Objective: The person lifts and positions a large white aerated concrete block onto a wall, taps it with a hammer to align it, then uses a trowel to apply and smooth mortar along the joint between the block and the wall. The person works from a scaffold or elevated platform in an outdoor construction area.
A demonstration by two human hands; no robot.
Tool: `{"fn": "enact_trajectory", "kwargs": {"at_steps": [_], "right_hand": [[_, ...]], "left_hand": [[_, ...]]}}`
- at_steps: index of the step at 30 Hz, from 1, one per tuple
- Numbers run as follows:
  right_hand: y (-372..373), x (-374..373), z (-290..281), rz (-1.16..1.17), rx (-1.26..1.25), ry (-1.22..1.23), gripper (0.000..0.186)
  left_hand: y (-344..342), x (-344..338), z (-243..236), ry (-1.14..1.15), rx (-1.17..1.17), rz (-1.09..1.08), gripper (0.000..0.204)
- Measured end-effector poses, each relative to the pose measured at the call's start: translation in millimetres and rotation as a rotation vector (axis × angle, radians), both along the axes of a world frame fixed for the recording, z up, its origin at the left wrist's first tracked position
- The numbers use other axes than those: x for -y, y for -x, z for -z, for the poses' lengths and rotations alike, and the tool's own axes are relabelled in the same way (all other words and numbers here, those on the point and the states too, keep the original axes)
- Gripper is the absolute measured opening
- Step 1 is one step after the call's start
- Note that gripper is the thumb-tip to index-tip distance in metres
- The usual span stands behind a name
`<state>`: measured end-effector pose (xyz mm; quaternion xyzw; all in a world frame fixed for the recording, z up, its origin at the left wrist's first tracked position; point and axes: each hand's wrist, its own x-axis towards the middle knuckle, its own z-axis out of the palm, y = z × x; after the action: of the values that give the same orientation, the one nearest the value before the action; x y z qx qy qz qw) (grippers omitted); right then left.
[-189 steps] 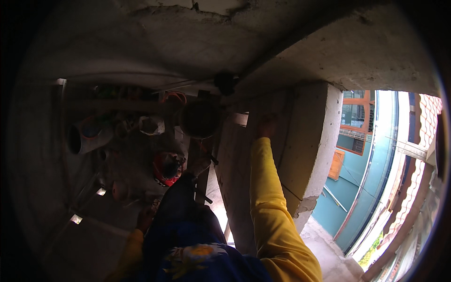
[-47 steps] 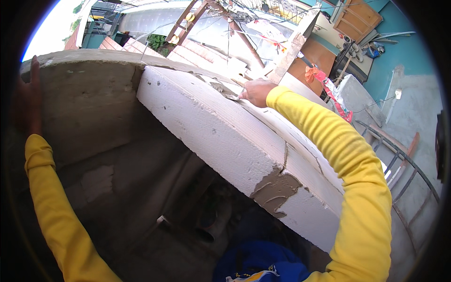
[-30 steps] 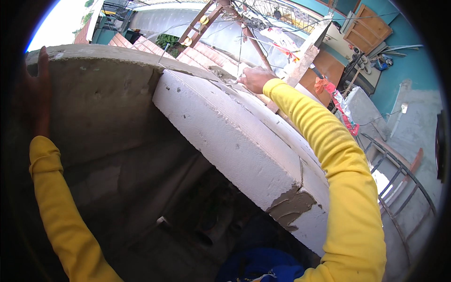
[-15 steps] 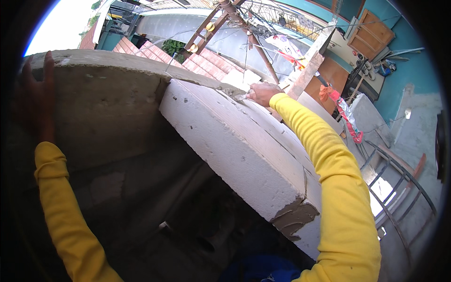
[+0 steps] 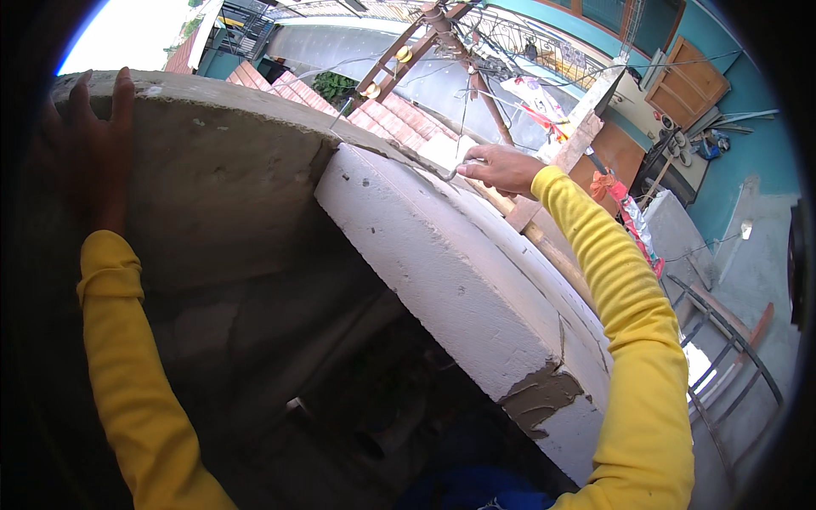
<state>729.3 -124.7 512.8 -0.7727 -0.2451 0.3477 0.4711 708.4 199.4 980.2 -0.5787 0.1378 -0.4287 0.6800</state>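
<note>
My left hand lies against the grey concrete beam, fingers spread and their tips over its top edge. At the far side of the white block wall, my right hand is closed around the handle of what looks like a trowel. Its bent metal neck shows beside the fingers; the blade is mostly hidden behind the wall's far edge. Grey mortar is smeared on the wall's near end, and thin joints run between the blocks. A thin metal rod sticks up where beam and wall meet.
Below the wall on my side is a dark, deep space. Beyond it stand a post tangled with wires, red roof tiles and a wooden pole. A curved metal railing and a teal wall are at the right.
The whole scene has shifted a little to the right in view. My right hand has turned at the wall's far edge, with the tool's neck now showing. My left hand stays on the beam.
</note>
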Motion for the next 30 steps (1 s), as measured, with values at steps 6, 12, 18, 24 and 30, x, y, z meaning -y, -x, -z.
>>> {"fn": "enact_trajectory", "kwargs": {"at_steps": [6,12,18,24,30], "right_hand": [[-16,22,-26,-0.022,0.114,0.008,0.059],[-29,29,-33,-0.113,0.213,0.011,0.055],[-20,26,-59,-0.06,0.407,-0.004,0.057],[-4,42,-12,-0.05,0.32,0.067,0.053],[15,6,20,-0.011,0.277,0.084,0.047]], "left_hand": [[-14,-4,15,0.13,0.041,-0.04,0.06],[-7,-13,7,0.135,-0.037,-0.004,0.059],[-13,3,27,0.178,0.014,0.021,0.058],[-13,-17,22,0.19,-0.013,0.006,0.059],[-20,-19,9,0.163,-0.016,0.039,0.059]]}}
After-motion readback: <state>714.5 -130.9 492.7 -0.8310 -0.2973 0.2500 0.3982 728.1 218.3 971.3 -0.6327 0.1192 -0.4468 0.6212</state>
